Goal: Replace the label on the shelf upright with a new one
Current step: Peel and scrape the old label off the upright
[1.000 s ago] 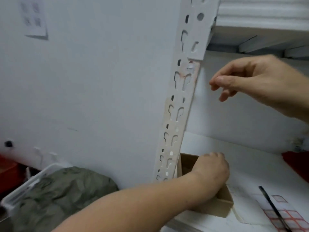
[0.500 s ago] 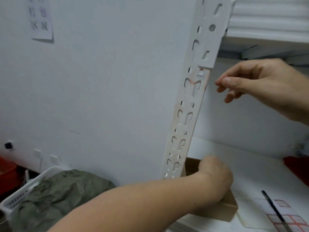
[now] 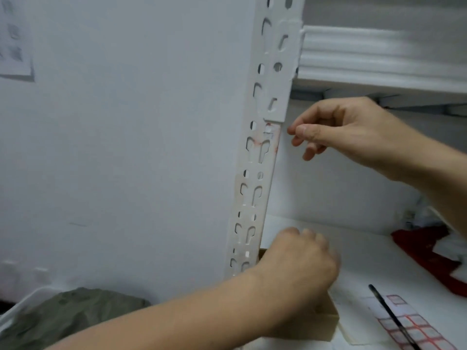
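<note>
My right hand [image 3: 353, 132] is up just beside the shelf upright [image 3: 262, 157], close to its right edge but not touching it. My thumb and forefinger are pressed tip to tip and the other fingers curl under. There may be something thin in that pinch, but I cannot tell.

My left hand [image 3: 298, 269] is low, with its back to me, over a shallow brown cardboard box [image 3: 326, 327]. It is blurred and the fingers are out of sight, so I cannot say whether they grip anything.

The upright is white painted metal, punched with round holes and keyhole slots. Level with my right hand it carries reddish smears and a small torn white scrap [image 3: 267, 128], and below that is a dull tan patch. A flat white plate overlaps the post above.

The sheet of labels [image 3: 414, 327], white squares edged in red, lies on the white shelf board [image 3: 353, 238] at the lower right, cut off by the frame. A thin black stick [image 3: 389, 317] lies across it. Some red cloth [image 3: 429, 256] is bunched at the right, and ribbed white foam [image 3: 379, 51] is stacked on the shelf above.

The wall [image 3: 126, 147] is plain white, with a blurred paper notice [image 3: 15, 36] at the upper left. A white basket [image 3: 15, 309] in the lower left corner holds crumpled grey-green fabric [image 3: 75, 314].
</note>
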